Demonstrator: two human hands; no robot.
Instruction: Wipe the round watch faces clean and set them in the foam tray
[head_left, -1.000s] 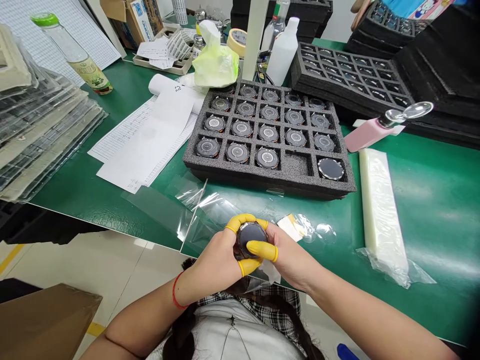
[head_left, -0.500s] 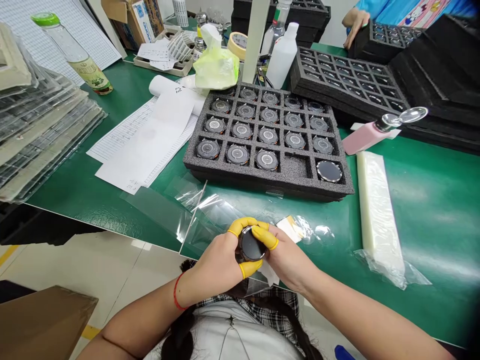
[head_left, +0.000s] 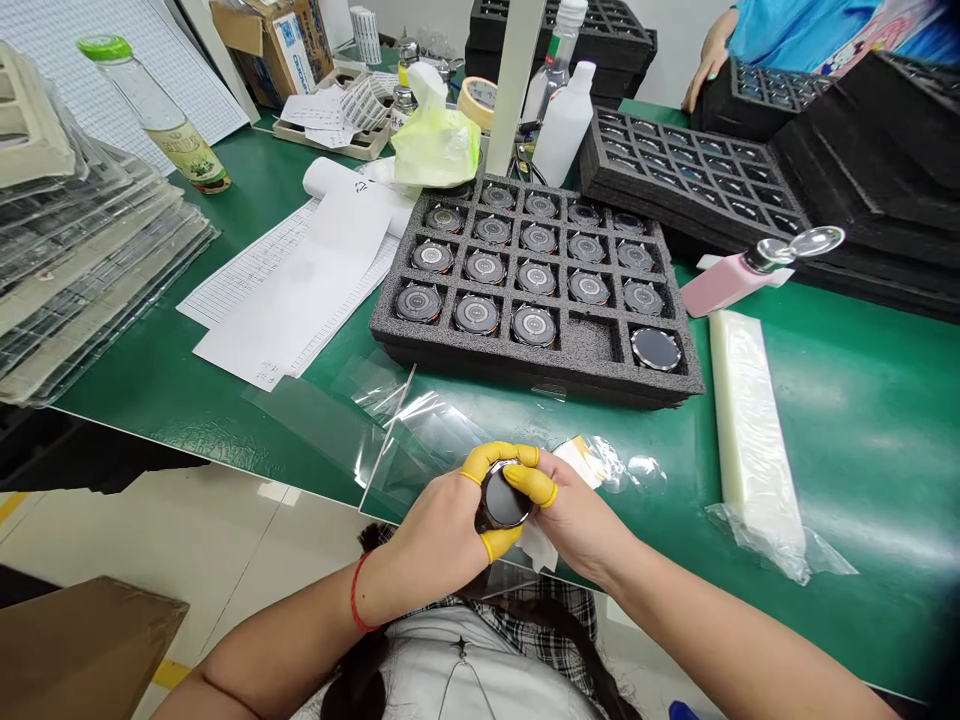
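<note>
A round watch face [head_left: 507, 500] with a dark screen and metal rim is held over the table's front edge. My left hand [head_left: 444, 520] grips its rim, with yellow covers on the fingertips. On the other side my right hand [head_left: 574, 505] holds it too, its yellow-covered thumb lying on the screen. White tissue [head_left: 538, 548] hangs beneath my right hand. Behind the hands, a black foam tray [head_left: 480, 352] carries several watch faces in compartments. One front compartment [head_left: 592, 338] has no watch, and the watch [head_left: 655, 349] to its right shows its dark screen.
Clear film [head_left: 322, 425] and white papers [head_left: 292, 290] lie left. A pink bottle [head_left: 720, 284] and a wrapped white block [head_left: 757, 430] are right. Stacked plastic trays [head_left: 97, 250] fill the far left. Another person's hand [head_left: 709, 62] touches a foam tray at the back right.
My right thumb has shifted slightly on the watch screen. Both hands still hold the watch. The other person's arm and blue sleeve have moved a little. The view has shifted slightly.
</note>
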